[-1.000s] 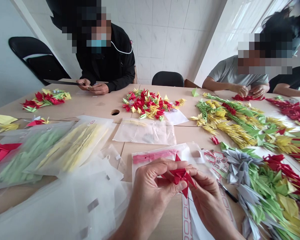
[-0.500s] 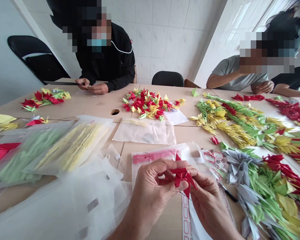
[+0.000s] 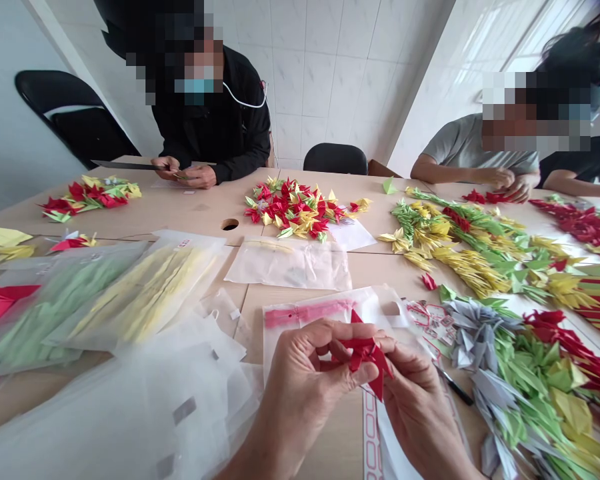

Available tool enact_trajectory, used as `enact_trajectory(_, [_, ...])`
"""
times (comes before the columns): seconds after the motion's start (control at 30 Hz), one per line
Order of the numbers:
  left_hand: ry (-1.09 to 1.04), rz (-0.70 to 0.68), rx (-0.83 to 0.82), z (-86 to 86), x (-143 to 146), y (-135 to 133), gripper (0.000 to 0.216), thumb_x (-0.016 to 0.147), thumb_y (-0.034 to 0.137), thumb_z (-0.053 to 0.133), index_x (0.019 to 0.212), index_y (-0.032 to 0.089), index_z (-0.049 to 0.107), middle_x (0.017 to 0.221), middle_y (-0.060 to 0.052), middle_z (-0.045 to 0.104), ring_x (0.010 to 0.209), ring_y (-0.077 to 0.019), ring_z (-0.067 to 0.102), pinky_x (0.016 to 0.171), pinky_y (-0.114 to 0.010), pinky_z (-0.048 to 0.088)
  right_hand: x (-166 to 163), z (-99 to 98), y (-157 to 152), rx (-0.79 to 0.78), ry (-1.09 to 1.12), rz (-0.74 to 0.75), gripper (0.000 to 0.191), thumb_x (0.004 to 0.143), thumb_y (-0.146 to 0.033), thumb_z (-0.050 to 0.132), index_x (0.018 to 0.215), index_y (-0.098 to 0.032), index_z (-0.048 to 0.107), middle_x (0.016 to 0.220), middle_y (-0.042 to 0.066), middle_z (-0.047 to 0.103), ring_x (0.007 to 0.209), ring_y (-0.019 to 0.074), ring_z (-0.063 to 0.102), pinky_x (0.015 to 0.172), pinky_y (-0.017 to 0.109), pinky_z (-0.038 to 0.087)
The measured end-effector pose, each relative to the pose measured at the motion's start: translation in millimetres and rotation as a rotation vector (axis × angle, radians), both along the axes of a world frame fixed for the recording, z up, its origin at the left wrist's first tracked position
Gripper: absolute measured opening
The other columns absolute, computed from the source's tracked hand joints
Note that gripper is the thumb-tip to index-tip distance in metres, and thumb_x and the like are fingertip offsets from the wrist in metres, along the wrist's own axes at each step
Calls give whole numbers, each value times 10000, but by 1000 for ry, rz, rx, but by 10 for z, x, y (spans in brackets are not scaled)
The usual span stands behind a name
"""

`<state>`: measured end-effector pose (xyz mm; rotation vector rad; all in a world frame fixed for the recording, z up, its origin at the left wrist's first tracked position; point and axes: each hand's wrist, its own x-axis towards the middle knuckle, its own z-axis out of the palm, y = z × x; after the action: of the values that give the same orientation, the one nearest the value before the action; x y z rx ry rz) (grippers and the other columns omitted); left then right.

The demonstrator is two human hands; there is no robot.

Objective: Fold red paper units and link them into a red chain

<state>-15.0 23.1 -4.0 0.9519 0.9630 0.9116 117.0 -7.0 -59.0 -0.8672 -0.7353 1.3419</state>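
Observation:
My left hand [image 3: 305,380] and my right hand [image 3: 417,400] meet at the near edge of the table, both pinching a small red folded paper piece [image 3: 363,353] made of several pointed units. Thumb and fingers of each hand are closed on it. Under my hands lies a clear plastic bag holding pink paper [image 3: 307,312]. A black pen [image 3: 455,388] lies just right of my right hand.
Bags of green [image 3: 45,307] and yellow paper [image 3: 150,287] lie at left. A red-yellow-green pile [image 3: 295,210] sits mid-table; long folded chains [image 3: 480,253] and a grey-green pile [image 3: 525,373] fill the right. A person in black [image 3: 210,127] sits opposite; two people sit at right.
My fingers have shifted slightly on the red piece, which sits a little lower. The person at right in the grey shirt has moved their hands along the table.

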Motion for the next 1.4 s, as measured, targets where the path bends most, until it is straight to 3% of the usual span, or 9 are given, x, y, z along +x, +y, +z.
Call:
enact_trajectory(0.47, [19, 24, 19, -14, -3, -4, 176, 624, 171, 760, 798, 187, 742, 637, 14, 610, 602, -76, 528, 574, -159, 472, 10, -27, 6, -44, 9, -14, 100, 673, -299, 770, 768, -269, 755, 676, -12, 641, 665, 95, 553, 649, 192, 466])
enact_trajectory(0.6, [4, 59, 18, 11, 6, -15, 181, 624, 147, 754, 801, 179, 742, 632, 11, 617, 601, -78, 544, 579, -159, 484, -10, -16, -7, -72, 75, -14, 105, 655, -292, 784, 750, -259, 754, 674, -18, 665, 655, 82, 568, 645, 165, 479])
enact_trajectory(0.8, [-20, 72, 34, -5, 25, -48, 162, 641, 128, 738, 793, 186, 743, 652, 6, 647, 610, -79, 563, 595, -158, 502, -48, 34, -29, -149, 225, 102, 96, 691, -225, 759, 786, -242, 755, 701, -3, 703, 652, 73, 603, 660, 154, 499])
enact_trajectory(0.93, [-7, 75, 27, -47, 20, -54, 171, 643, 139, 744, 808, 185, 740, 658, 4, 648, 634, -88, 571, 621, -172, 510, -44, 37, -29, -149, 239, 75, 107, 681, -211, 766, 786, -227, 754, 690, -6, 699, 636, 65, 598, 647, 138, 496])
enact_trajectory(1.27, [-16, 136, -38, 11, 51, -52, 184, 614, 126, 764, 789, 180, 749, 699, -1, 680, 634, -81, 580, 604, -147, 493, -76, 62, -28, -171, 296, 87, 88, 662, -231, 778, 745, -252, 758, 692, 7, 709, 628, 90, 611, 639, 174, 510])
enact_trajectory(1.4, [-42, 102, -70, -2, 42, -51, 223, 606, 146, 779, 821, 197, 751, 748, -9, 717, 685, -93, 623, 627, -136, 500, -78, 57, -25, -180, 252, 56, 112, 651, -243, 783, 758, -263, 758, 702, 6, 707, 632, 108, 612, 633, 199, 512])
